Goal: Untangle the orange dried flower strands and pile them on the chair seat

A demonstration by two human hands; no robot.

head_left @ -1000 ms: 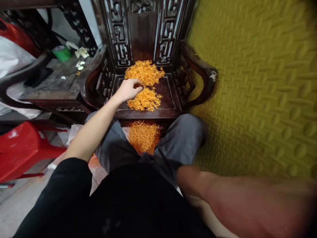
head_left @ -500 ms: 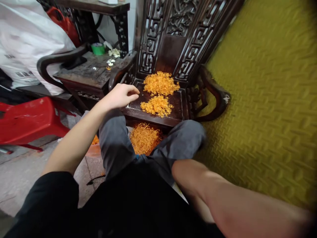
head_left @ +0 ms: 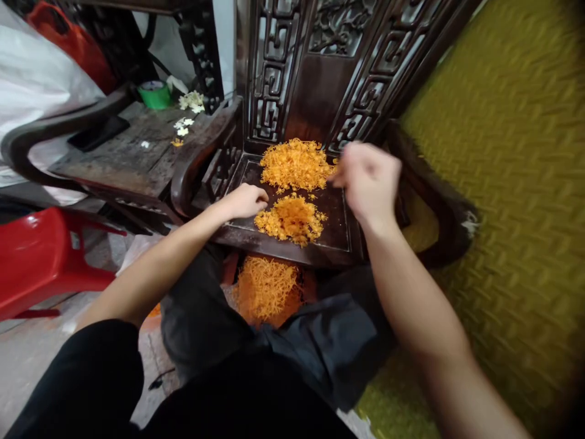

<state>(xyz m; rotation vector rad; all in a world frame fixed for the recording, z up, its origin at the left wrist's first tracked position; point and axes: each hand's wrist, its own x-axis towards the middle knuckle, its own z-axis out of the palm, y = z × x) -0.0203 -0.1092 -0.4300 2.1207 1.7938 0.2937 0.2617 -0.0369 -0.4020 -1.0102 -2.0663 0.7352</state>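
Observation:
Two heaps of small orange blossoms or curly shreds lie on a dark carved wooden chair seat (head_left: 336, 235): a far heap (head_left: 295, 163) by the backrest and a smaller near heap (head_left: 292, 218). My left hand (head_left: 247, 201) rests at the left edge of the near heap, its fingers curled closed; whatever is in them is hidden. Over the seat's right side, beside the far heap, my right hand (head_left: 371, 183) is blurred by motion, with its fingers folded in. I cannot make out anything in it. Below the seat edge, between my knees, sits a container of long orange strands (head_left: 269, 286).
On the left, a wooden side table (head_left: 119, 152) bears green tape (head_left: 154, 94), a dark flat object (head_left: 98, 133) and white petals (head_left: 191, 102). A red plastic stool (head_left: 36, 262) stands lower left. The chair's right armrest (head_left: 439, 201) adjoins a yellow textured surface (head_left: 512, 201).
My right hand has swung up from the lower right to beside the far heap. My left hand has shifted closer to the near heap, its fingers more curled. The camera view has shifted.

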